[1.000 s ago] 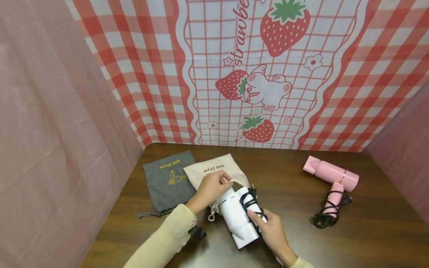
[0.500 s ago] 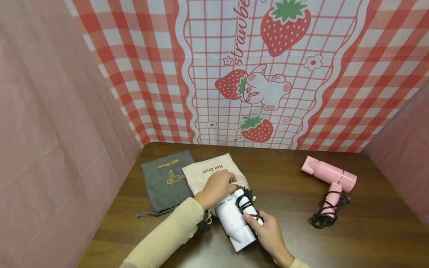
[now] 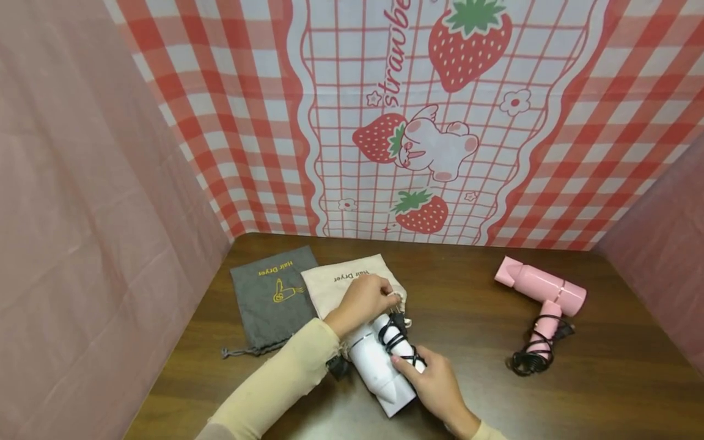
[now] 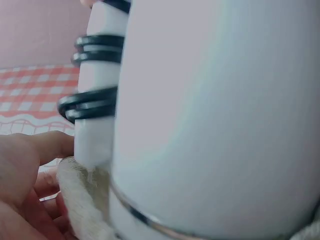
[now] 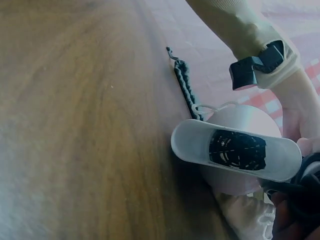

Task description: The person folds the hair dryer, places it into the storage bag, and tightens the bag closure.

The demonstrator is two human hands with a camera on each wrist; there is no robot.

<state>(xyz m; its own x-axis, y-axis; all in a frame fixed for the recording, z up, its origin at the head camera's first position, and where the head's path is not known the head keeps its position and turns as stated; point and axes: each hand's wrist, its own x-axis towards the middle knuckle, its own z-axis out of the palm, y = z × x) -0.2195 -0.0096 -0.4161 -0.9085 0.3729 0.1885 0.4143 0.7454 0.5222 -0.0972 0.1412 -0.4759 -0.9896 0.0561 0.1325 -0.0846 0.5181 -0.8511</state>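
Observation:
My right hand (image 3: 440,385) grips the folded handle of a white hair dryer (image 3: 375,366), which has black cord (image 4: 95,102) wound round it. The dryer's rear end sits in the mouth of a beige drawstring bag (image 3: 335,284), its nozzle (image 5: 235,150) pointing towards me. At the right side of that mouth, my left hand (image 3: 365,299) pinches the cloth rim (image 4: 80,200), close to the handle's end and the plug. How far the dryer reaches into the bag is hidden behind my left hand and forearm.
A grey drawstring bag (image 3: 272,296) lies flat at the left, partly under the beige one. On the right side of the wooden table (image 3: 495,391) rests a pink hair dryer (image 3: 541,287), its black cord wrapped round the handle. A checked curtain (image 3: 247,122) hangs behind.
My left hand has moved right along the bag's mouth, drawing the rim towards the handle's end. The white hair dryer and my right hand have shifted slightly left.

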